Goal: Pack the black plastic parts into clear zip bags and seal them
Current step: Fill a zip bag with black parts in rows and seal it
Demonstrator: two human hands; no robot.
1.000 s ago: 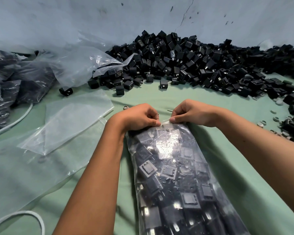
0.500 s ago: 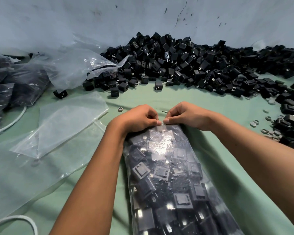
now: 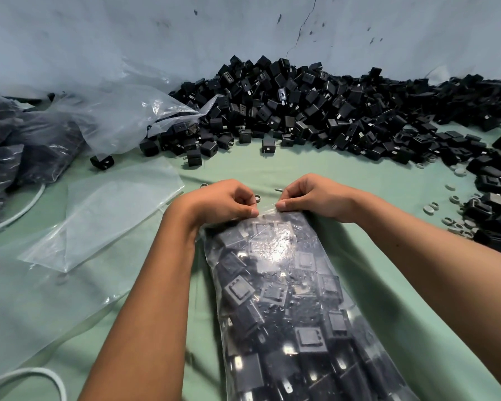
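Note:
A clear zip bag (image 3: 284, 299) stuffed with black plastic parts lies lengthwise on the green table (image 3: 388, 285), its mouth pointing away from me. My left hand (image 3: 214, 202) pinches the left half of the bag's top strip between thumb and curled fingers. My right hand (image 3: 313, 196) pinches the strip just to the right, thumb tips a short gap apart. A big heap of loose black parts (image 3: 315, 108) stretches along the far wall.
Empty clear bags (image 3: 104, 215) lie flat to the left, with a crumpled larger bag (image 3: 122, 117) behind them. Filled dark bags (image 3: 15, 146) pile up at the far left. A white cable (image 3: 26, 380) curves along the left. Small grey rings (image 3: 457, 221) and more parts sit at right.
Both hands stay pinched on the bag's top strip; their thumb tips, touching half a second ago, now sit a small gap apart. The view has shifted slightly.

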